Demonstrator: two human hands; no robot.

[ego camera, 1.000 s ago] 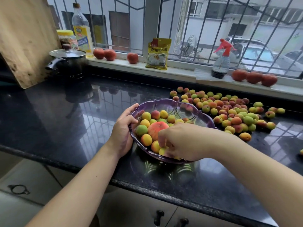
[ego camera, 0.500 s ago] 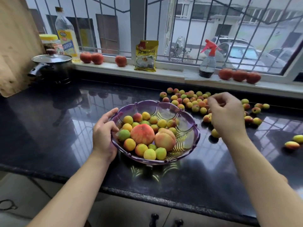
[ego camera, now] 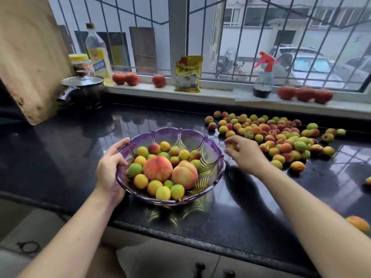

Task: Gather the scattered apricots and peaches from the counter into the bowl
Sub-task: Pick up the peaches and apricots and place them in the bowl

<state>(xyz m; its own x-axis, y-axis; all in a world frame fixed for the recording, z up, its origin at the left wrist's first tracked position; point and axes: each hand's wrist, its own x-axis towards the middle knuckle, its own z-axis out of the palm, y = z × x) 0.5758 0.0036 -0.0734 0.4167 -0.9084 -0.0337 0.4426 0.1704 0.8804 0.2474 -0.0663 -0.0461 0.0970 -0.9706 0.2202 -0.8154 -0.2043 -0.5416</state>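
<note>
A purple glass bowl (ego camera: 212,155) stands on the black counter, holding two peaches (ego camera: 157,168) and several small apricots. My left hand (ego camera: 109,169) grips the bowl's left rim, thumb over the edge. My right hand (ego camera: 244,153) hovers just right of the bowl, fingers curled round small apricots (ego camera: 230,147) that peek out at the fingertips. A big heap of scattered apricots (ego camera: 281,135) lies on the counter to the right of that hand.
Stray apricots lie at the right edge (ego camera: 358,222). Red peaches (ego camera: 304,93) sit on the window sill with a spray bottle (ego camera: 263,77), a yellow packet (ego camera: 188,74) and an oil bottle (ego camera: 98,53). A black pot (ego camera: 83,91) stands back left by a wooden board (ego camera: 30,57).
My right hand left the bowl, reached into the apricot heap, and now comes back toward the bowl with apricots in its fingers. The left hand kept its hold on the rim.
</note>
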